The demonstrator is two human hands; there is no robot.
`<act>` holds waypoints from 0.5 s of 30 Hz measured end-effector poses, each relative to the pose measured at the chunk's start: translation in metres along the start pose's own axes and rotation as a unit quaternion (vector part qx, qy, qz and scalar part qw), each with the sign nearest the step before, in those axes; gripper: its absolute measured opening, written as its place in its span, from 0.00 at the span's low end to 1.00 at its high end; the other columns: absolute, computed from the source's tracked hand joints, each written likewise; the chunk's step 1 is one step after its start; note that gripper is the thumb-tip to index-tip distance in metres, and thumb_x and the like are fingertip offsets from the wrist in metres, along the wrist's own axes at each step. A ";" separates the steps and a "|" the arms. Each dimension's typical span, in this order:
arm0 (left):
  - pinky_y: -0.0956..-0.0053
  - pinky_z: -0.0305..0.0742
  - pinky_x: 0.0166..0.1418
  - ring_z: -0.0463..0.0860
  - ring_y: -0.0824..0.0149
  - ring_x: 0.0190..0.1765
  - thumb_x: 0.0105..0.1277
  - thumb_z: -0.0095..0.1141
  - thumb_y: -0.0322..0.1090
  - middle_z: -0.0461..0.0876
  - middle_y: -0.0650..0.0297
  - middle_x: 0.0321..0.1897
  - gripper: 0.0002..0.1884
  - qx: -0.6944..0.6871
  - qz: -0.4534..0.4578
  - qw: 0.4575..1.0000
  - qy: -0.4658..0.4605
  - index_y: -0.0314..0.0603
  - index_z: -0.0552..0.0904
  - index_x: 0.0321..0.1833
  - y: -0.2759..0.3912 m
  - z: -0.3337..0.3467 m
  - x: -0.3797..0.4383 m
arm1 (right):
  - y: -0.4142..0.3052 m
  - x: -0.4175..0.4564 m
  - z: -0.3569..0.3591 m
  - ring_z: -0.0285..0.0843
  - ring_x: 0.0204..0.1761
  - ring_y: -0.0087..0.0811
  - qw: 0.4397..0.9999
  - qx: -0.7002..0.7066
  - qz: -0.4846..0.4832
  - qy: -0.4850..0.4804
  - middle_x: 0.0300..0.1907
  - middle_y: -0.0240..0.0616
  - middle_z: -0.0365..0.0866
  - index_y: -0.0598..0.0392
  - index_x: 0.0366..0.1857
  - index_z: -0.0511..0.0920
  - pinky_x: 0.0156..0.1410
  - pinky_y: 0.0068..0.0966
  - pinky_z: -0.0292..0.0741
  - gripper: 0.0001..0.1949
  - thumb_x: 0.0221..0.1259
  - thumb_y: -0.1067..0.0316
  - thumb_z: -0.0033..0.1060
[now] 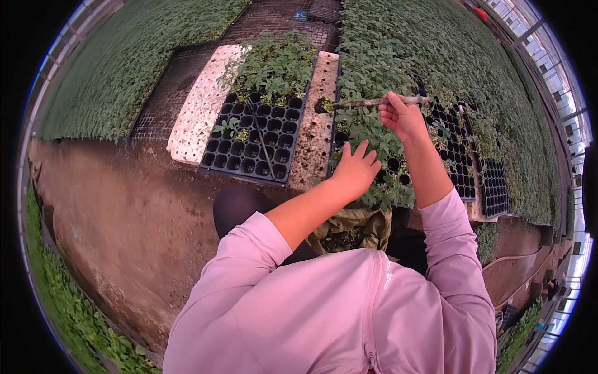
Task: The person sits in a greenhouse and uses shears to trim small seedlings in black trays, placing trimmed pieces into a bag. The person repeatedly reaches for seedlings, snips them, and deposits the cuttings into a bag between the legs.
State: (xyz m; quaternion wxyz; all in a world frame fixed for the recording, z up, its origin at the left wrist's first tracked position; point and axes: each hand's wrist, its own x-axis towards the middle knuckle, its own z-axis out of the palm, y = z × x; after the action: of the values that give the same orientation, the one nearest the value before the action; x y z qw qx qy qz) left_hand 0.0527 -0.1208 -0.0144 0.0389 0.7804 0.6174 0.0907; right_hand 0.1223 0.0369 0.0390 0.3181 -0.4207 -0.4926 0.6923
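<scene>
My right hand (401, 117) grips a slim tool (416, 99) with a pale handle, held nearly level and pointing left. At its left end a dark root plug (321, 105) with small yellow-green leaves sits over a perforated white foam board (310, 154); whether the tool pierces or only touches it cannot be told. My left hand (356, 172) is spread palm down over the leafy seedlings (373, 135) of the right-hand plug tray, nothing visible in its fingers. To the left, a black plug tray (240, 159) has bare front cells and leafy seedlings (275, 65) at its back.
A thin rod (261, 138) lies slantwise across the left tray, near a lone seedling (227, 126). Another foam board (201, 105) is left of it. An opened sack (380, 222) with dark crumbly material lies between my legs. More black trays (495, 187) stand at right, beside dense seedlings.
</scene>
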 end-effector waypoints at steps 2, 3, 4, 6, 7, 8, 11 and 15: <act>0.42 0.56 0.60 0.56 0.50 0.66 0.56 0.53 0.34 0.64 0.57 0.58 0.22 -0.005 -0.004 1.000 -0.001 0.44 0.71 0.55 -0.003 0.000 -0.005 | 0.010 0.024 0.031 0.77 0.24 0.25 1.000 -0.028 -0.006 -0.009 0.27 0.37 0.78 0.61 0.38 0.74 0.27 0.19 0.77 0.13 0.59 0.61 0.55; 0.42 0.55 0.60 0.55 0.51 0.66 0.56 0.53 0.35 0.63 0.57 0.59 0.22 -0.004 -0.009 1.000 -0.013 0.45 0.70 0.56 -0.006 0.000 -0.008 | 0.017 0.035 0.049 0.77 0.24 0.25 0.999 -0.046 -0.014 -0.009 0.27 0.38 0.78 0.62 0.39 0.74 0.27 0.20 0.77 0.13 0.59 0.61 0.54; 0.42 0.55 0.60 0.54 0.51 0.66 0.57 0.54 0.36 0.63 0.57 0.59 0.22 -0.003 -0.014 1.000 -0.025 0.45 0.70 0.56 -0.008 -0.003 -0.011 | 0.021 0.041 0.065 0.77 0.23 0.25 0.997 -0.068 -0.031 -0.007 0.27 0.39 0.79 0.63 0.39 0.74 0.26 0.20 0.76 0.13 0.59 0.62 0.54; 0.43 0.54 0.62 0.53 0.51 0.67 0.57 0.54 0.37 0.61 0.57 0.61 0.23 -0.016 -0.022 0.999 -0.044 0.45 0.70 0.56 -0.010 -0.006 -0.015 | 0.031 0.058 0.093 0.77 0.23 0.25 0.988 -0.139 -0.072 -0.003 0.25 0.40 0.79 0.65 0.38 0.74 0.25 0.21 0.75 0.14 0.59 0.62 0.55; 0.42 0.53 0.62 0.54 0.50 0.66 0.57 0.53 0.36 0.63 0.56 0.59 0.21 -0.018 -0.022 0.999 -0.028 0.45 0.71 0.54 -0.012 -0.004 -0.017 | 0.035 0.059 0.108 0.77 0.22 0.24 0.976 -0.190 -0.108 0.012 0.20 0.37 0.78 0.63 0.35 0.75 0.25 0.21 0.74 0.13 0.58 0.61 0.56; 0.42 0.52 0.62 0.55 0.50 0.66 0.57 0.51 0.35 0.65 0.56 0.57 0.18 -0.021 -0.020 1.000 -0.013 0.44 0.73 0.52 -0.013 -0.001 -0.019 | 0.036 0.060 0.120 0.76 0.21 0.23 0.950 -0.288 -0.120 0.011 0.20 0.36 0.79 0.63 0.33 0.76 0.25 0.20 0.74 0.14 0.57 0.60 0.57; 0.43 0.51 0.62 0.55 0.50 0.66 0.57 0.51 0.34 0.64 0.55 0.58 0.19 -0.027 -0.026 0.997 -0.063 0.44 0.73 0.52 -0.017 -0.008 -0.019 | 0.033 0.064 0.146 0.76 0.19 0.22 0.841 -0.515 -0.163 -0.019 0.17 0.33 0.78 0.59 0.29 0.78 0.27 0.21 0.74 0.13 0.56 0.57 0.58; 0.46 0.54 0.62 0.55 0.52 0.67 0.58 0.52 0.34 0.64 0.57 0.59 0.21 -0.007 -0.029 0.998 -0.058 0.44 0.69 0.56 -0.021 -0.011 -0.022 | -0.005 0.056 0.126 0.77 0.20 0.21 0.832 -0.504 -0.230 -0.010 0.17 0.33 0.79 0.57 0.28 0.78 0.28 0.22 0.75 0.14 0.56 0.55 0.57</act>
State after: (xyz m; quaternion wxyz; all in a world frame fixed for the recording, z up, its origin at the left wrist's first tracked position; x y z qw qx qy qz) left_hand 0.0254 -0.1374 -0.0093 0.0827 0.7660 0.6357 0.0480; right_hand -0.0155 0.0336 0.0489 0.2072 -0.3905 -0.8590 0.2584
